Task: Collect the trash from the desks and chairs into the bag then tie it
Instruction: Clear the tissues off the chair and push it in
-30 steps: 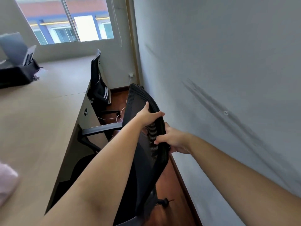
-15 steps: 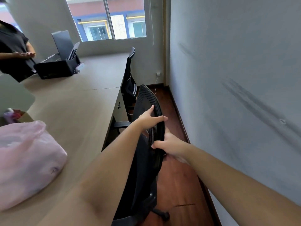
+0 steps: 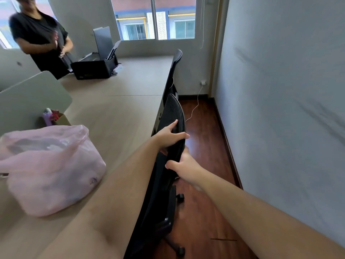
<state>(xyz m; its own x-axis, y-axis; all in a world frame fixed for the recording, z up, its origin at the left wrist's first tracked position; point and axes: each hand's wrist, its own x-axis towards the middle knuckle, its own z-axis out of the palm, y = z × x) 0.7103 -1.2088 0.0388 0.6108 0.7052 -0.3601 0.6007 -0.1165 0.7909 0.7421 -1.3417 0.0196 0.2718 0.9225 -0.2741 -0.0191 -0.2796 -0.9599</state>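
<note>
One head-worn wide view looks forward and down, close over the desk point(image 3: 115, 113) edge.

Two bare hands are in view, the left hand point(image 3: 169, 136) and the right hand point(image 3: 183, 164). There are two black mesh office chairs: the near chair point(image 3: 168, 156) and the far chair point(image 3: 174, 71). One pink plastic bag point(image 3: 50, 169) sits on the surface point(image 3: 115, 109). There is one black printer point(image 3: 95, 69), one small cardboard box point(image 3: 61, 119), one second person point(image 3: 41, 40), and one white cable point(image 3: 195, 105).
</note>
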